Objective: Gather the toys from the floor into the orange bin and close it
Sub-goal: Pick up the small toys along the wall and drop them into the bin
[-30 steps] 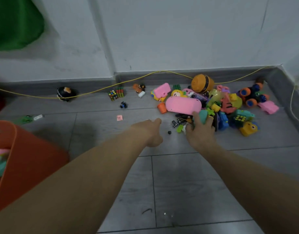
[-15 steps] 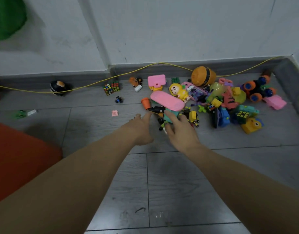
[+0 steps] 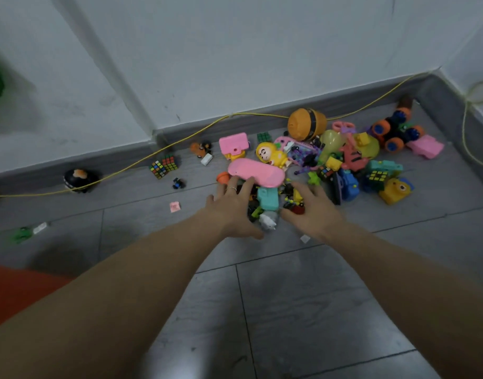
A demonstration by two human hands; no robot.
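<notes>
Since half a second ago my hands have spread wider and pushed further into the heap. My left hand (image 3: 230, 212) lies with fingers splayed, its fingertips touching the long pink oval plastic case (image 3: 256, 172); my right hand (image 3: 311, 210) is likewise splayed over small dark bits I cannot make out. Between them now sit a teal plastic block (image 3: 267, 198) and a small grey-white toy animal (image 3: 268, 221), both uncovered since then. Neither hand pinches anything.

The orange plastic bin (image 3: 19, 291) shows only as a corner at the lower left edge, cut off more than before; its inside is out of sight.

Beyond my hands the pile of mixed plastic toys (image 3: 352, 162) rests on the grey tiled floor (image 3: 303, 310) against the skirting: a yellow doll figure (image 3: 270, 156), an orange round capsule toy with a black band (image 3: 305, 124), an orange-wheeled toy truck (image 3: 396, 131). Well to the left lie two colourful puzzle cubes (image 3: 163, 166) and a blurred black round toy (image 3: 79, 179), with a thin yellow cord (image 3: 142, 166) running along the wall.
</notes>
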